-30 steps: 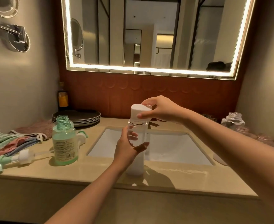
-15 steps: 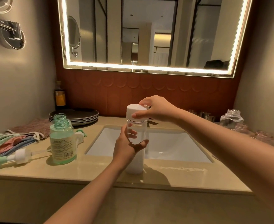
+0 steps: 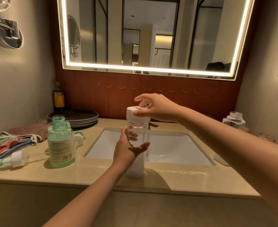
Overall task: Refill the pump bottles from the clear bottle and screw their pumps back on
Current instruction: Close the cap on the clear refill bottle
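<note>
A tall clear bottle [image 3: 137, 133] with a white lower part stands on the counter in front of the sink. My left hand [image 3: 126, 145] grips its body. Its white cap [image 3: 135, 115] sits on top, and my right hand [image 3: 154, 107] holds the cap's right side with thumb and fingers, the index finger lifted. An uncapped green pump bottle [image 3: 60, 145] stands to the left. Its pump [image 3: 12, 158] lies on the counter beside it, and a second pump head [image 3: 79, 137] shows behind it.
Folded cloths [image 3: 7, 143] lie at the far left, and dark plates [image 3: 79, 117] are stacked behind the green bottle beside a brown bottle [image 3: 58, 97]. Clear uncapped jars [image 3: 233, 119] stand at the right. The white sink [image 3: 167, 148] lies behind the clear bottle.
My right hand has shifted on the white cap, and its index finger has lifted off. The left hand keeps the same grip on the bottle.
</note>
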Tool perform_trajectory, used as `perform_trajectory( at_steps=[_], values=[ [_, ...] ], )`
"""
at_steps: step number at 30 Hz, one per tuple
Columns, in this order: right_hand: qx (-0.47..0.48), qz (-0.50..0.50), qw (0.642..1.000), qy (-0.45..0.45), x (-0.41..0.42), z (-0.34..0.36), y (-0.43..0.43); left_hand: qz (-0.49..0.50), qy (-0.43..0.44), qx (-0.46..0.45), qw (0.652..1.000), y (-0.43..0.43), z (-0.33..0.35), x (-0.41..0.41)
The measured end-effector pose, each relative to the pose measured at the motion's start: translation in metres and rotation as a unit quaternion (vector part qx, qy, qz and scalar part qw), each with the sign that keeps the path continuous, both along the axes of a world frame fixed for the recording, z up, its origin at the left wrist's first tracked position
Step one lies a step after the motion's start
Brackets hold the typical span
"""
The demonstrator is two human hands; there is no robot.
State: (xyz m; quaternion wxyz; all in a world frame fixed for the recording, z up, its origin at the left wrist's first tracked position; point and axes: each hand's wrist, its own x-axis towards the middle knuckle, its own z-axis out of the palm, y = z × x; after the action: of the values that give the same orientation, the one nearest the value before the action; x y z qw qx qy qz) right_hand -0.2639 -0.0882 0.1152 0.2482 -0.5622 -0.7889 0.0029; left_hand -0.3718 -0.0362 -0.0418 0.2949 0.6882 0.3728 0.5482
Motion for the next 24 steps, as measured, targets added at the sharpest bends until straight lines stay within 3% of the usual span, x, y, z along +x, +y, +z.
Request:
perform_trajectory(
  at_steps=[3,6,9,14,18,20,24],
  values=[
    [0.056,-0.02,0.998,-0.027,-0.003,-0.003,0.002,0.004,0.002,0.005,1.0,-0.001,0.001,0.0],
    [-0.014,0.01,0.999,0.038,-0.001,0.004,0.002,0.005,0.004,0.009,1.0,-0.001,0.001,0.0],
    [-0.068,0.021,0.997,0.015,0.003,0.003,0.003,0.0,0.001,0.012,1.0,-0.003,0.0,0.0],
    [0.041,-0.019,0.998,-0.039,-0.002,-0.003,0.002,0.003,0.0,0.008,1.0,-0.003,0.0,0.0],
    [-0.039,0.003,0.999,0.025,-0.001,0.008,0.002,0.011,0.004,0.008,1.0,-0.001,0.001,0.001],
    [-0.051,-0.001,0.999,0.015,-0.002,0.007,0.002,0.01,0.004,0.009,1.0,0.0,0.0,0.001],
    [0.039,-0.057,0.997,-0.04,-0.008,-0.002,0.003,0.01,0.001,-0.001,1.0,0.002,0.0,0.002]
  ],
)
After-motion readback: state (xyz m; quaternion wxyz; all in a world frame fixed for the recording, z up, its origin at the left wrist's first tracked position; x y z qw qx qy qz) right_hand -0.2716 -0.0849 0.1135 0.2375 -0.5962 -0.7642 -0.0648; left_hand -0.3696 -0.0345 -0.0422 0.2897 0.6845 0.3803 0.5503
